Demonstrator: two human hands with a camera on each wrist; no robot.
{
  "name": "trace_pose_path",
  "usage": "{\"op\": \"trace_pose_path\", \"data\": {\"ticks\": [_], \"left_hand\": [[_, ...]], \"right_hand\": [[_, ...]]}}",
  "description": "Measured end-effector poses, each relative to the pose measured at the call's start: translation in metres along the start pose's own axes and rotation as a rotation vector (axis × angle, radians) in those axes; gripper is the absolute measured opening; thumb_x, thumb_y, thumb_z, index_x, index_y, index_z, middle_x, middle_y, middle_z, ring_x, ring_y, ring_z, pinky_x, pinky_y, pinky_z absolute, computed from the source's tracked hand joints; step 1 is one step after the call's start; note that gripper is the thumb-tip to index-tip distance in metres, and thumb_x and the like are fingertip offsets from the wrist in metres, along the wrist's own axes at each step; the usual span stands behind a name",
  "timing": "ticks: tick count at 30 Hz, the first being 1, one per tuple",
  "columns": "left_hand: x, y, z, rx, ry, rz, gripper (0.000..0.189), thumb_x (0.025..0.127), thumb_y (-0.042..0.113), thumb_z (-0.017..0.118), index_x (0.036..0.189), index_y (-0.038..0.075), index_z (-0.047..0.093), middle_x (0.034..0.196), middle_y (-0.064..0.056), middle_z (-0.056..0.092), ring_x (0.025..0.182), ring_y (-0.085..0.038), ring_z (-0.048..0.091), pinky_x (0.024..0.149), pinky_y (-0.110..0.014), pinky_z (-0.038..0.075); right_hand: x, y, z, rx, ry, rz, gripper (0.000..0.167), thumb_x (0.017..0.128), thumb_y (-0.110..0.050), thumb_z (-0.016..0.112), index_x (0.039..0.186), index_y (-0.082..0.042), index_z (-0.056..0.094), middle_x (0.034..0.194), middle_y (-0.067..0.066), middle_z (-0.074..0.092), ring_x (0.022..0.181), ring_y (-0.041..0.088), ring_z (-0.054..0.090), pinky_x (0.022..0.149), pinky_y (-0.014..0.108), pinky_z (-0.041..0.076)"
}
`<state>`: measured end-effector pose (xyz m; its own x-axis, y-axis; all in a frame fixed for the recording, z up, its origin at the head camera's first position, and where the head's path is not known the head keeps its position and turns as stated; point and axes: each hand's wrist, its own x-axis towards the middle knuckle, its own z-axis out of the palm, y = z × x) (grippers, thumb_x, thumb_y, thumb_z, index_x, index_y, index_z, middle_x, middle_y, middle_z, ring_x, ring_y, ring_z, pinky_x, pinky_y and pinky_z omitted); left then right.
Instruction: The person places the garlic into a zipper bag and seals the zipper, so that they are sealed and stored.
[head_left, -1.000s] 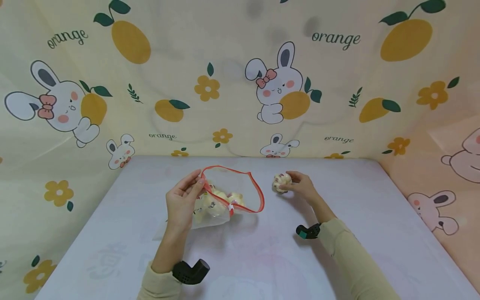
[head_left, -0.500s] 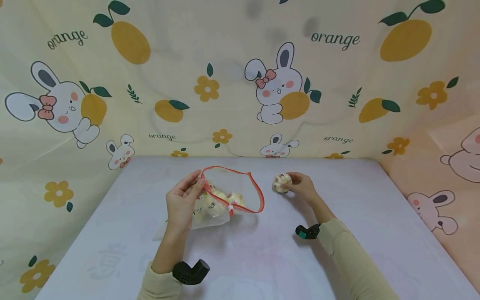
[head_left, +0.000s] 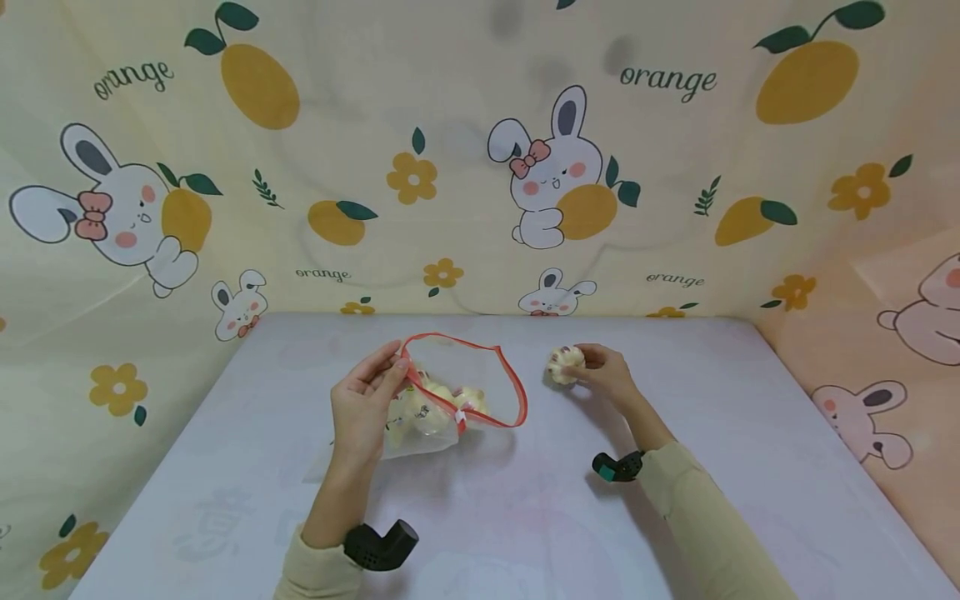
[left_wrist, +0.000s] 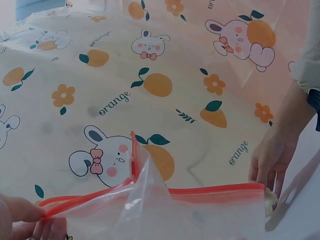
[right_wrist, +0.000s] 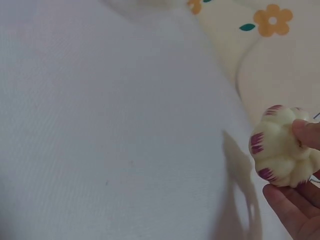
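Observation:
My left hand (head_left: pixel 365 408) pinches the red-trimmed edge of a clear zip bag (head_left: pixel 420 446) between thumb and fingers. The bag's mouth gapes toward the right, and a small white slider (head_left: pixel 461 415) sits on the red zip. Inside lie several cream-coloured garlic bulbs (head_left: pixel 427 412), partly blurred by the plastic. To the right of the bag, my right hand (head_left: pixel 611 375) grips another garlic bulb (right_wrist: pixel 280 145), cream and lobed with purple streaks. In the right wrist view the thumb lies on top of it and fingers reach underneath.
A white table (head_left: pixel 525 517) stretches under both hands. Behind it hangs a cream cloth (head_left: pixel 465 92) printed with rabbits and oranges, which also runs along the left and right sides. Black wrist cameras (head_left: pixel 381 546) are worn on both arms.
The garlic bulb in my right hand has turned slightly in the fingers. My left hand and the bag stay in place.

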<state>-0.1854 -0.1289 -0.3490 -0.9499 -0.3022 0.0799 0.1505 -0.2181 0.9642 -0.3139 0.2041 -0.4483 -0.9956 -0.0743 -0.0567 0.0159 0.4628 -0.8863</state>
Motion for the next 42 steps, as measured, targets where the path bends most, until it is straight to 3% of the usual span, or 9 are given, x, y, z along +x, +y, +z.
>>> {"op": "trace_pose_path", "data": {"ticks": [11,20,28,31,37,42], "left_hand": [[0.0,0.0,0.0,-0.018,0.0,0.002,0.037,0.091,-0.002,0.06,0.127,-0.009,0.057,0.084,0.011,0.064,0.076,-0.001,0.064,0.075,-0.015,0.059],[0.0,0.0,-0.001,-0.018,-0.002,0.009,0.036,0.091,-0.002,0.06,0.127,-0.01,0.056,0.084,0.011,0.064,0.076,-0.001,0.064,0.075,-0.015,0.059],[0.0,0.0,0.0,-0.011,-0.004,0.001,0.036,0.091,-0.002,0.06,0.127,-0.008,0.057,0.085,0.011,0.064,0.077,-0.001,0.064,0.075,-0.015,0.059],[0.0,0.0,0.0,-0.014,-0.005,0.0,0.036,0.091,-0.002,0.06,0.127,-0.009,0.057,0.085,0.011,0.063,0.077,-0.001,0.063,0.075,-0.015,0.059],[0.0,0.002,0.0,0.017,-0.011,-0.01,0.036,0.092,0.001,0.06,0.128,-0.005,0.058,0.086,0.011,0.063,0.078,-0.001,0.063,0.077,-0.014,0.059],[0.0,0.001,0.0,0.027,-0.015,-0.013,0.035,0.093,0.002,0.06,0.127,-0.003,0.059,0.087,0.011,0.063,0.079,-0.001,0.063,0.077,-0.014,0.058]], "right_hand": [[-0.008,-0.018,0.0,0.013,0.028,-0.048,0.055,0.087,-0.019,0.071,0.134,0.002,0.052,0.133,0.025,0.057,0.114,0.028,0.06,0.079,0.004,0.044],[-0.012,-0.03,0.0,0.005,0.033,-0.028,0.057,0.087,-0.019,0.071,0.137,-0.002,0.05,0.137,0.021,0.056,0.124,0.033,0.055,0.089,0.013,0.045],[-0.019,-0.039,0.0,0.034,0.04,-0.045,0.057,0.087,-0.021,0.071,0.137,-0.002,0.05,0.137,0.022,0.056,0.122,0.032,0.056,0.08,0.003,0.043],[-0.023,-0.044,0.0,0.05,0.043,-0.059,0.056,0.087,-0.02,0.071,0.136,-0.002,0.051,0.135,0.022,0.057,0.117,0.027,0.058,0.079,0.003,0.044],[-0.032,-0.053,0.0,0.066,0.037,-0.076,0.055,0.086,-0.02,0.072,0.134,-0.002,0.053,0.133,0.022,0.058,0.097,0.001,0.058,0.078,0.005,0.047],[-0.042,-0.063,0.0,0.069,0.033,-0.084,0.055,0.086,-0.021,0.073,0.134,-0.003,0.053,0.132,0.022,0.059,0.097,0.001,0.057,0.079,0.006,0.048]]}}
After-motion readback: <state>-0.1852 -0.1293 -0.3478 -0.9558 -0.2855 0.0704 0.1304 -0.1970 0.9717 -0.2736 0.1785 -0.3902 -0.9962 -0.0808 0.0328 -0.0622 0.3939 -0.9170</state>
